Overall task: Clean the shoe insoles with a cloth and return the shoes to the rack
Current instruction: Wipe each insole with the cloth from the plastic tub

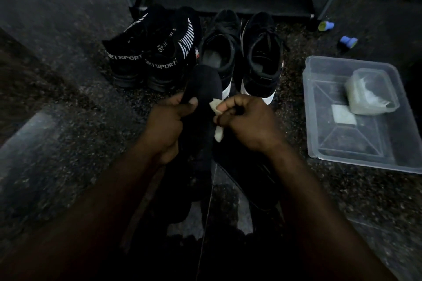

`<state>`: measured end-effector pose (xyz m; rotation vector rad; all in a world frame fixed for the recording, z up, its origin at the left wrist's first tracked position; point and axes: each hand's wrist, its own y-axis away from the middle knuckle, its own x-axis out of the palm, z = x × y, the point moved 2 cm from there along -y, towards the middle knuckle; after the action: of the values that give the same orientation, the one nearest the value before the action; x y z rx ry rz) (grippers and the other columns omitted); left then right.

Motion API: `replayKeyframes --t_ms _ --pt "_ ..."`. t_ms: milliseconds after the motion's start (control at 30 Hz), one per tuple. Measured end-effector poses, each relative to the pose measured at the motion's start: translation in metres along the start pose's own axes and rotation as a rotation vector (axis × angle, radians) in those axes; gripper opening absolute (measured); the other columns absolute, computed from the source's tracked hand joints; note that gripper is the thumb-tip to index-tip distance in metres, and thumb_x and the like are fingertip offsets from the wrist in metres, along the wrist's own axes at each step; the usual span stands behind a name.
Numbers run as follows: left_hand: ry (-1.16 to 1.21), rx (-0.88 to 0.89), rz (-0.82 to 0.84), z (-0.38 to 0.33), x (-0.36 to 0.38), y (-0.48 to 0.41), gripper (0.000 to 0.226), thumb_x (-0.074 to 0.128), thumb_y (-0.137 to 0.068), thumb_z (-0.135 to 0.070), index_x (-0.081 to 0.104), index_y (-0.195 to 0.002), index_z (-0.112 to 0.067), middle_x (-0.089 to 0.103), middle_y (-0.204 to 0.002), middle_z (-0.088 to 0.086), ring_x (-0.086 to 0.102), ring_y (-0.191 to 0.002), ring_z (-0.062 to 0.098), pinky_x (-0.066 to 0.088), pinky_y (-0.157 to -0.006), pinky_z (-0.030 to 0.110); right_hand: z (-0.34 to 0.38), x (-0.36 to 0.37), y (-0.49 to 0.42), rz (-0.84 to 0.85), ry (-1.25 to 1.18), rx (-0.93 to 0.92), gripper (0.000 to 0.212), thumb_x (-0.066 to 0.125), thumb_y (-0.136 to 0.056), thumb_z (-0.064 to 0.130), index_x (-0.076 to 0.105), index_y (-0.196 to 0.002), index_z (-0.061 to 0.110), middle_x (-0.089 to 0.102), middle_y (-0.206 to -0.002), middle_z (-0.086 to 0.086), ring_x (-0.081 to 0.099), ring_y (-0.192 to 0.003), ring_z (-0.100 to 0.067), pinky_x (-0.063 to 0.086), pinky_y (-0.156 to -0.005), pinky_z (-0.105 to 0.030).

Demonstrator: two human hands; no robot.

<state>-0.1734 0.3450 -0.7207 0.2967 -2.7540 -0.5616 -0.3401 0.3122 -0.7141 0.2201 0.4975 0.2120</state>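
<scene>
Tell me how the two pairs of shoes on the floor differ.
The left pair carries white SPORT lettering and stripes; the right pair is plain with laces. The right pair has white heels; the left pair's soles are black. Both are black, toes toward the rack.

From my remote console: I see a glossy speckled stone floor (331,194), a clear smooth plastic tub (319,107) at three o'clock, knit-fabric black shoes (159,57) at eleven, and a soft white cloth (215,107) against a matt insole (206,84).

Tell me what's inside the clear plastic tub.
The clear plastic tub holds a smaller translucent container with crumpled white material, and a flat pale square. What lies under the container is hidden.
</scene>
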Motion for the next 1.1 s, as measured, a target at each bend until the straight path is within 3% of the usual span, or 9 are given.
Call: replayKeyframes --t_ms 100,200,300,500,633,800,867,967,1100 --pt "0.042 -0.024 -0.001 -0.002 -0.002 -0.001 0.023 0.051 -0.106 -0.015 0.072 -0.102 -0.007 0.078 -0.092 0.012 0.075 -0.080 0.023 0.063 -0.071 0.035 -0.001 0.005 0.001 0.020 -0.101 -0.014 0.013 0.081 -0.082 0.003 0.075 -0.090 0.012 0.072 -0.077 0.001 0.061 -0.064 -0.002 0.048 -0.066 -0.014" --pt "0.036 -0.038 -0.023 -0.002 -0.003 -0.002 0.028 0.053 -0.106 -0.020 0.070 -0.118 -0.002 0.076 -0.108 0.017 0.074 -0.091 0.026 0.062 -0.081 0.038 -0.004 0.004 -0.001 -0.016 -0.183 0.023 0.010 0.081 -0.083 0.002 0.077 -0.086 0.011 0.072 -0.076 0.004 0.062 -0.066 0.003 0.046 -0.065 -0.007" --pt "0.052 -0.069 -0.002 -0.001 -0.002 -0.002 0.034 0.053 -0.106 -0.024 0.066 -0.127 -0.001 0.072 -0.120 0.020 0.071 -0.103 0.030 0.061 -0.087 0.039 -0.004 0.004 0.000 0.014 -0.251 0.057 0.010 0.079 -0.083 0.001 0.077 -0.084 0.011 0.072 -0.071 0.010 0.065 -0.068 0.004 0.049 -0.068 -0.010" --pt "0.173 -0.322 0.232 -0.002 0.006 0.012 0.053 0.051 -0.102 -0.039 0.064 -0.136 -0.001 0.063 -0.136 0.019 0.061 -0.117 0.034 0.046 -0.109 0.045 -0.008 0.010 -0.003 -0.167 -0.553 0.154 0.015 0.077 -0.077 0.004 0.076 -0.070 0.017 0.079 -0.081 -0.002 0.077 -0.090 -0.012 0.061 -0.091 -0.040" --pt "0.248 -0.356 0.277 0.006 0.010 0.014 0.051 0.047 -0.104 -0.032 0.052 -0.147 -0.005 0.058 -0.145 0.019 0.057 -0.133 0.036 0.045 -0.113 0.054 -0.012 0.002 -0.006 -0.272 -0.576 0.169 0.019 0.075 -0.082 0.003 0.075 -0.073 0.020 0.078 -0.079 -0.005 0.075 -0.081 -0.020 0.062 -0.088 -0.050" --pt "0.306 -0.349 0.301 0.001 0.012 0.015 0.055 0.042 -0.105 -0.041 0.053 -0.147 -0.007 0.062 -0.141 0.018 0.061 -0.129 0.034 0.054 -0.103 0.050 -0.007 0.005 -0.004 -0.261 -0.296 0.095 0.004 0.077 -0.087 0.019 0.076 -0.088 0.024 0.078 -0.078 0.007 0.075 -0.078 -0.007 0.063 -0.082 -0.037" --pt "0.276 -0.340 0.300 -0.001 0.011 0.016 0.055 0.041 -0.106 -0.043 0.056 -0.144 -0.007 0.063 -0.138 0.019 0.067 -0.119 0.030 0.058 -0.096 0.047 -0.004 0.004 -0.001 -0.258 -0.227 0.055 0.006 0.076 -0.088 0.023 0.077 -0.093 0.025 0.078 -0.082 0.009 0.073 -0.079 -0.002 0.060 -0.079 -0.026" --pt "0.208 -0.340 0.270 -0.001 0.009 0.017 0.056 0.038 -0.107 -0.048 0.062 -0.138 -0.008 0.071 -0.119 0.015 0.073 -0.096 0.024 0.062 -0.089 0.043 -0.004 0.005 -0.001 -0.308 -0.034 -0.057 0.013 0.076 -0.088 0.018 0.079 -0.098 0.025 0.071 -0.104 0.009 0.068 -0.092 -0.001 0.052 -0.081 -0.012" --pt "0.159 -0.342 0.282 0.001 0.008 0.017 0.058 0.037 -0.106 -0.053 0.066 -0.133 -0.010 0.072 -0.118 0.012 0.072 -0.096 0.022 0.061 -0.091 0.043 -0.006 0.005 0.000 -0.323 0.028 -0.074 0.017 0.074 -0.086 0.013 0.077 -0.093 0.028 0.073 -0.086 0.015 0.068 -0.082 0.001 0.053 -0.077 -0.014"
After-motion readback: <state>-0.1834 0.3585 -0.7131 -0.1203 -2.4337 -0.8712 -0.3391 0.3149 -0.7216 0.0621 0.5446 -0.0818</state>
